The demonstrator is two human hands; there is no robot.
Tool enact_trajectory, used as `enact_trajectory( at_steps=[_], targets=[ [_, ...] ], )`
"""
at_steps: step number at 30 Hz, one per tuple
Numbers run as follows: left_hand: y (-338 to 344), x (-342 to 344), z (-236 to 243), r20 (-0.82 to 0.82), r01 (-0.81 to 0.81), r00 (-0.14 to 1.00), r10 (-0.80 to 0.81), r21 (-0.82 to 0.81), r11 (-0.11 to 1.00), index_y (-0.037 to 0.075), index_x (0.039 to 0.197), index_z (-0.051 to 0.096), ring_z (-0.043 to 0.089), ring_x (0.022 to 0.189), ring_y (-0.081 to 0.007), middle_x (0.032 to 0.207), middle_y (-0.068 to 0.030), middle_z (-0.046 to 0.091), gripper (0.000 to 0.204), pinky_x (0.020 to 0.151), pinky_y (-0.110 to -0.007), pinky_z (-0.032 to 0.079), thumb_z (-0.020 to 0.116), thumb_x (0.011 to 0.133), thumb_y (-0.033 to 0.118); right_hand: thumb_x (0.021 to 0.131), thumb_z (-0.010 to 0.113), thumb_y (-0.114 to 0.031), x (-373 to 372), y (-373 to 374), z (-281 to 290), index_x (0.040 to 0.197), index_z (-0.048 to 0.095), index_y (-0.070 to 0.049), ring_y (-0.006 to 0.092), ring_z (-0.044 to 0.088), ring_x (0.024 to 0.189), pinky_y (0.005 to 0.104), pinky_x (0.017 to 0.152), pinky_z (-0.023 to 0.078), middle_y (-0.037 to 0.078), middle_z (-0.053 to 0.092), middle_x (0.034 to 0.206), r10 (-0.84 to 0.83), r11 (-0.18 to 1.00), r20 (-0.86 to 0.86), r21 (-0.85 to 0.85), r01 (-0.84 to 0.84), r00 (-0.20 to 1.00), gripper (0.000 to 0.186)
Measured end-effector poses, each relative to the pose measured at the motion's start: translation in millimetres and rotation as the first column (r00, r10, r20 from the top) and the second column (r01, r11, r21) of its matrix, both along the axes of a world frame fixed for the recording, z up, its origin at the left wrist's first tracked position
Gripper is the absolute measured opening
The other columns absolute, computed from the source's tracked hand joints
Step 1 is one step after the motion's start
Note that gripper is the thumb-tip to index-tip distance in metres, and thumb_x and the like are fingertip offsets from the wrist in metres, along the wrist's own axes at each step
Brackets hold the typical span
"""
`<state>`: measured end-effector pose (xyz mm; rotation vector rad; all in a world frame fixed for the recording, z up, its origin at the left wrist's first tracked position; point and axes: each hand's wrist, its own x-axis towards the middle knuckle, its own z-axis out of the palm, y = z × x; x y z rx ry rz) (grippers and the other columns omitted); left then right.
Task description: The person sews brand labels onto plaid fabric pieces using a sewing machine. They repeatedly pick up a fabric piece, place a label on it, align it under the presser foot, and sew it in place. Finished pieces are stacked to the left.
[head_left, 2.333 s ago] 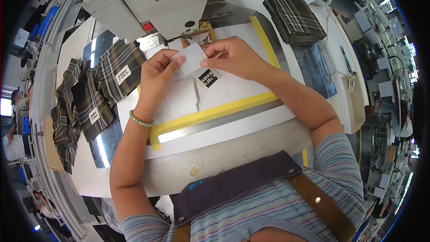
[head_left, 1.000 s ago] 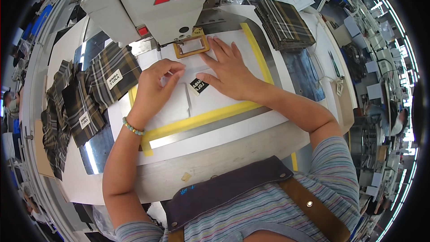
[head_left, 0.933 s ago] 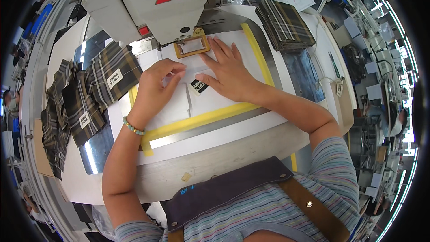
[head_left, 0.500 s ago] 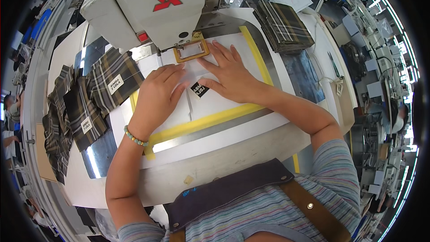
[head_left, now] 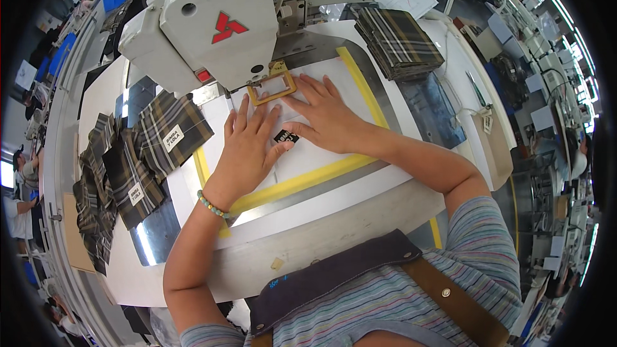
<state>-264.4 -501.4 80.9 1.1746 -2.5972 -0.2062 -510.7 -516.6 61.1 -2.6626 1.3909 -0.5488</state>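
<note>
My left hand (head_left: 246,149) lies with its fingers spread on a white sheet (head_left: 315,154), its fingertips just short of a small orange-brown frame clamp (head_left: 284,95) under the sewing machine head (head_left: 218,32). Its thumb reaches the lower edge of a small black label (head_left: 283,136) with white lettering. Also flat on the sheet, fingers spread, my right hand (head_left: 329,117) has its fingertips at the clamp's right side and its thumb at the label's upper right. Neither hand grips anything. Part of the label is hidden by the thumbs.
Yellow tape (head_left: 308,183) borders the sheet on a metal plate. Checked fabric pieces with pale labels (head_left: 170,125) lie loosely at the left. At the back right stands a stack of folded checked fabric (head_left: 402,42). Tweezers (head_left: 475,88) rest on the right side of the table.
My left hand has shifted right and flattened, its fingers spreading out and its thumb coming to the label. My right hand stays flat beside the clamp. The whole view has shifted slightly.
</note>
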Motion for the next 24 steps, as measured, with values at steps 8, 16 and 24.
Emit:
enact_trajectory(
  at_steps=[8, 16, 24],
  targets=[
    [-2.5, -7.6, 4.2, 0.099, 0.003, 0.995, -0.005, 0.02, 1.0, 0.009, 0.167, 0.039, 0.021, 0.162, -0.0474, 0.172, -0.0215, 0.035, 0.078, 0.13, -0.061, 0.016, 0.052, 0.109, 0.059, 0.109, 0.055, -0.05, -5.1, -4.1, 0.5, 0.152, 0.055, -0.003, 0.0484, 0.03, 0.156, 0.0691, 0.126, 0.022, 0.028, 0.039, 0.164, 0.032, 0.999, 0.024, 0.003, -0.032, 0.999, 0.063],
    [-13.1, -12.4, -2.6, 0.088, 0.03, 0.996, -0.033, 0.036, 0.999, -0.002, 0.164, 0.038, 0.019, 0.161, -0.0512, 0.172, -0.0262, 0.032, 0.087, 0.128, -0.066, 0.018, 0.053, 0.107, 0.062, 0.109, 0.057, -0.046, -1.6, 1.0, 3.8, 0.153, 0.054, -0.004, 0.0464, 0.031, 0.156, 0.0665, 0.127, 0.021, 0.026, 0.039, 0.166, 0.0, 1.0, 0.007, 0.002, 0.0, 1.0, 0.061],
    [-10.6, -10.2, -0.4, 0.074, -0.008, 0.997, 0.004, 0.057, 0.998, 0.002, 0.167, 0.033, 0.019, 0.164, -0.0433, 0.175, -0.0232, 0.029, 0.081, 0.132, -0.057, 0.013, 0.054, 0.108, 0.053, 0.105, 0.067, -0.038, -47.8, -2.6, 36.7, 0.137, 0.069, -0.004, 0.0368, 0.058, 0.136, 0.049, 0.115, 0.046, 0.018, 0.065, 0.145, -0.018, 1.0, 0.083, -0.019, 0.02, 0.996, 0.047]
  ],
)
